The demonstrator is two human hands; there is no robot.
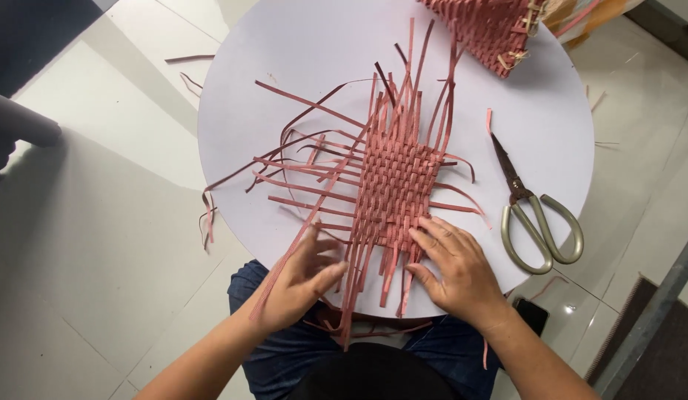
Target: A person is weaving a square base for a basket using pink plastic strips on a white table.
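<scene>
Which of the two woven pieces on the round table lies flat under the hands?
The unfinished woven mat at the table's middle, loose strips sticking out; the right hand presses it. The other woven piece sits at the far edge.

No packages, labels or signs in view. One possible screen: a small dark rectangular device, apparently a phone (535, 314), lies on the pale tiled floor just below the near right edge of the round white table (284, 67). Its face is black and unlit; only part of it shows.
</scene>
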